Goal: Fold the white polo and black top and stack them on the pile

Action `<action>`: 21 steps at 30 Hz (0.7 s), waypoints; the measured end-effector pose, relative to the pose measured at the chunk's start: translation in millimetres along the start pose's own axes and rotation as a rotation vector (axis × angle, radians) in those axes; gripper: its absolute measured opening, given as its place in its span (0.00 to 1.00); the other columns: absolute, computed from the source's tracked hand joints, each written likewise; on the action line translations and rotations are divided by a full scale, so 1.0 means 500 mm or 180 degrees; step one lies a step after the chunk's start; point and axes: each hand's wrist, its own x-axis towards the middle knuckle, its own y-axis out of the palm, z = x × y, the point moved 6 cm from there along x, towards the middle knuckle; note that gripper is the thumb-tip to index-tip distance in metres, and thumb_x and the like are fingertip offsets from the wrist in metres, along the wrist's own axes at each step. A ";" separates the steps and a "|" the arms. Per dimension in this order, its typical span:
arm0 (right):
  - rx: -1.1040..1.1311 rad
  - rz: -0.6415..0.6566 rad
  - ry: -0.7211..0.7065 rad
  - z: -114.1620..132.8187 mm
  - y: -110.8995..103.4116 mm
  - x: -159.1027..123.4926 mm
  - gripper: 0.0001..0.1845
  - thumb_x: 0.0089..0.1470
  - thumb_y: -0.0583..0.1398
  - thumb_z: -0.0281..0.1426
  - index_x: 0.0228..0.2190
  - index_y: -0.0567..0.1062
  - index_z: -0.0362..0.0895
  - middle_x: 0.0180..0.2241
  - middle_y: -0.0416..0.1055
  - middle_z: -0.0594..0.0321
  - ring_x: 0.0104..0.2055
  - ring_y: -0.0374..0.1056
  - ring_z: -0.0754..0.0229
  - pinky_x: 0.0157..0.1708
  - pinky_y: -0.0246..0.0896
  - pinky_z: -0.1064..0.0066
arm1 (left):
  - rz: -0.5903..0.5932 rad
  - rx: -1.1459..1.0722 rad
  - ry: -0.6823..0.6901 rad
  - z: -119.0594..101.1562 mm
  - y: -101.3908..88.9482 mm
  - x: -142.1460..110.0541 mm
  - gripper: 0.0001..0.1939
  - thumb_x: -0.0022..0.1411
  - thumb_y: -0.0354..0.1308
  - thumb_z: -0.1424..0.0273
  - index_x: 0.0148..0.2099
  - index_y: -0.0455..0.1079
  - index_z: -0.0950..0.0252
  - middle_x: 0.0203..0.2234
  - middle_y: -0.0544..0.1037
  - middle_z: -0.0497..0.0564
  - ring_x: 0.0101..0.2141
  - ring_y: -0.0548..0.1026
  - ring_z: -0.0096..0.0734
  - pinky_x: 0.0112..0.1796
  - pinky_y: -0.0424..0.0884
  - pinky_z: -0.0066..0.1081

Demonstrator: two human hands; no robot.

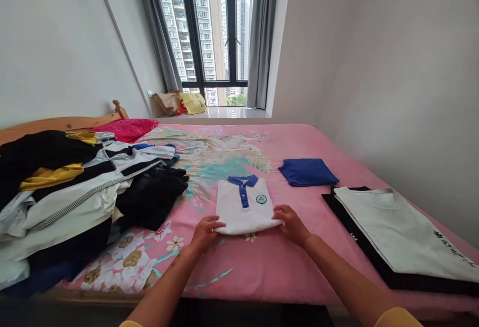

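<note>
A white polo shirt (pixel 232 212) with a blue collar, a blue button placket and a round green badge lies folded into a neat rectangle on the bed, collar away from me. My left hand (pixel 207 231) pinches its near left corner, thumb and fingers closed on the cloth. At the near right corner, my right hand (pixel 291 224) grips the fabric in the same way. The shirt's near edge looks slightly raised between the two hands.
A large heap of loose clothes (pixel 93 187) covers the bed's left side. Folded blue cloth (pixel 309 172) lies right of the shirt. Nearer right, a folded white shirt (pixel 396 232) rests on black clothing. A red pillow (pixel 129 128) and pink bedsheet (pixel 292 140) are behind.
</note>
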 end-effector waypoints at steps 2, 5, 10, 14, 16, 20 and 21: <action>-0.0023 -0.0206 0.0145 -0.012 0.041 -0.060 0.12 0.49 0.53 0.25 0.34 0.74 0.45 0.44 0.67 0.54 0.49 0.61 0.54 0.49 0.59 0.59 | -0.0007 0.0025 -0.0045 0.034 0.029 -0.036 0.15 0.46 0.59 0.78 0.36 0.78 0.59 0.45 0.76 0.53 0.46 0.73 0.38 0.49 0.68 0.39; -0.0063 -0.0444 0.0411 -0.016 0.052 -0.102 0.15 0.53 0.51 0.27 0.39 0.73 0.47 0.48 0.64 0.54 0.52 0.60 0.53 0.50 0.60 0.57 | -0.0060 0.0098 -0.0051 0.053 0.042 -0.059 0.16 0.53 0.55 0.76 0.42 0.77 0.57 0.52 0.71 0.52 0.50 0.70 0.35 0.53 0.65 0.39; 0.0094 -0.0526 0.0445 0.032 0.029 -0.154 0.14 0.55 0.51 0.28 0.39 0.73 0.49 0.48 0.63 0.56 0.53 0.60 0.54 0.50 0.62 0.56 | -0.0143 0.0502 0.0390 0.046 0.024 -0.121 0.22 0.52 0.51 0.80 0.43 0.76 0.52 0.54 0.69 0.47 0.55 0.66 0.35 0.55 0.63 0.38; 0.0230 -0.0384 0.0321 0.095 0.027 -0.251 0.14 0.55 0.51 0.27 0.39 0.72 0.50 0.47 0.64 0.56 0.52 0.60 0.54 0.50 0.62 0.57 | -0.0020 0.0835 0.0782 0.043 0.018 -0.244 0.25 0.51 0.51 0.79 0.46 0.74 0.47 0.54 0.68 0.45 0.56 0.64 0.39 0.55 0.63 0.40; 0.0277 -0.0250 0.0385 0.118 0.027 -0.298 0.14 0.54 0.51 0.26 0.39 0.72 0.51 0.46 0.65 0.56 0.52 0.61 0.54 0.50 0.62 0.57 | 0.0072 0.0882 0.0774 0.042 0.012 -0.303 0.27 0.52 0.50 0.80 0.49 0.72 0.47 0.56 0.66 0.44 0.57 0.63 0.39 0.55 0.63 0.41; 0.0526 -0.0522 0.0861 0.134 -0.005 -0.333 0.14 0.55 0.49 0.27 0.37 0.72 0.49 0.47 0.66 0.55 0.53 0.61 0.54 0.49 0.63 0.59 | 0.0066 0.0847 0.0645 0.018 -0.016 -0.356 0.25 0.55 0.49 0.77 0.52 0.70 0.51 0.59 0.62 0.46 0.59 0.59 0.42 0.57 0.61 0.44; 0.0587 -0.0646 0.0942 0.139 -0.015 -0.325 0.13 0.55 0.49 0.28 0.37 0.71 0.49 0.46 0.66 0.55 0.52 0.62 0.54 0.50 0.63 0.59 | 0.0011 0.0808 0.0660 0.004 -0.024 -0.352 0.23 0.56 0.48 0.76 0.51 0.71 0.53 0.58 0.64 0.46 0.59 0.59 0.41 0.56 0.61 0.44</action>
